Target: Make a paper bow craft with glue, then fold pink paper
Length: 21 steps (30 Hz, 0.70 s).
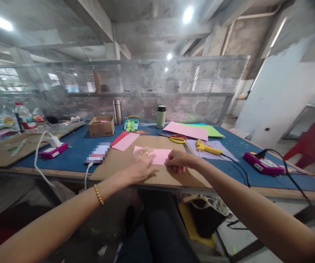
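Note:
A pink paper strip [161,156] lies on a sheet of brown cardboard [124,168] at the table's front. Over its left end is my left hand [143,168], palm down with the fingers spread, slightly blurred. My right hand [177,160] has its fingers curled and pinched at the strip's right end. Scissors with yellow and red handles [177,138] rest just behind the strip. A yellow glue gun [208,148] lies on pale purple paper [223,145] to the right.
Pink and green sheets [186,130] lie at the back right, near a green flask [161,117]. A cardboard box [101,126] and steel bottle [118,112] stand back left. A phone [98,152] and purple power strips [264,164] flank the cardboard.

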Each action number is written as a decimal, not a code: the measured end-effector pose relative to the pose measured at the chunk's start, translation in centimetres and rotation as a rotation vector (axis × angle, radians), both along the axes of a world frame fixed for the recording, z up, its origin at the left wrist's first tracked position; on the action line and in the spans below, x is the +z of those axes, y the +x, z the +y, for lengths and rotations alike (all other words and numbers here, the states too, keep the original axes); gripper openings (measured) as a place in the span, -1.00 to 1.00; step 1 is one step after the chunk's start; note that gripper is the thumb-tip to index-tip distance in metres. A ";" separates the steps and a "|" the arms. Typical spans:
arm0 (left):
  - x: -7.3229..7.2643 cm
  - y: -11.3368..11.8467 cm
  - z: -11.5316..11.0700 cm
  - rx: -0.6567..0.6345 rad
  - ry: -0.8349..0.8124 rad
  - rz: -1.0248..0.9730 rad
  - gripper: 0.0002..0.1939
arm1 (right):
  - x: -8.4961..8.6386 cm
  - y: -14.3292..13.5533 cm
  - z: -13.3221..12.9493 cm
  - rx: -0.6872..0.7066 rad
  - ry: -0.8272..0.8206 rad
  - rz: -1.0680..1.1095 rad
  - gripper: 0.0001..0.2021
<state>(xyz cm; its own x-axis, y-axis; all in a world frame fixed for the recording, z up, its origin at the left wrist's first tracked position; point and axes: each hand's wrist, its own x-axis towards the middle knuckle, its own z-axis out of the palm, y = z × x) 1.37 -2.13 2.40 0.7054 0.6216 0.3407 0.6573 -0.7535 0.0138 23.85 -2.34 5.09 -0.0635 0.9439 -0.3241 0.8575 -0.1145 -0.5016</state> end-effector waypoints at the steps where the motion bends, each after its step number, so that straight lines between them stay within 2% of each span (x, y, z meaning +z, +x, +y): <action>1: -0.7 0.7 -0.3 -0.086 -0.052 0.041 -0.41 | 0.0 0.0 0.0 0.001 0.001 0.000 -0.71; 4: -2.2 1.6 -0.5 -0.141 -0.193 0.096 -0.28 | -0.1 0.0 0.1 0.021 0.010 -0.005 -0.69; 6: -2.5 1.5 -0.4 -0.131 -0.235 0.104 -0.24 | -0.1 0.2 0.0 0.035 0.012 -0.011 -0.69; 10: -2.2 1.1 -0.4 -0.134 -0.246 0.105 -0.24 | 0.0 1.2 -0.8 0.002 -0.001 -0.052 -0.68; 16: -1.8 1.3 -0.7 -0.112 -0.280 0.110 -0.23 | 0.8 4.3 -2.6 -0.081 -0.059 -0.160 -0.67; 18: -1.9 1.3 -0.6 -0.119 -0.280 0.101 -0.22 | 1.5 5.0 -3.0 -0.084 0.001 -0.289 -0.70; 21: -2.3 1.2 -0.4 -0.143 -0.268 0.078 -0.20 | 1.9 4.7 -3.0 -0.121 0.277 -0.507 -0.79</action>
<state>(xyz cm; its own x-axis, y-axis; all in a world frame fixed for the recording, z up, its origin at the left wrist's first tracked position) 2.57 -2.51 0.12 0.8099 0.5744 0.1193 0.5517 -0.8148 0.1781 28.60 -5.38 7.02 0.1483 0.9886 -0.0257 0.9871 -0.1496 -0.0576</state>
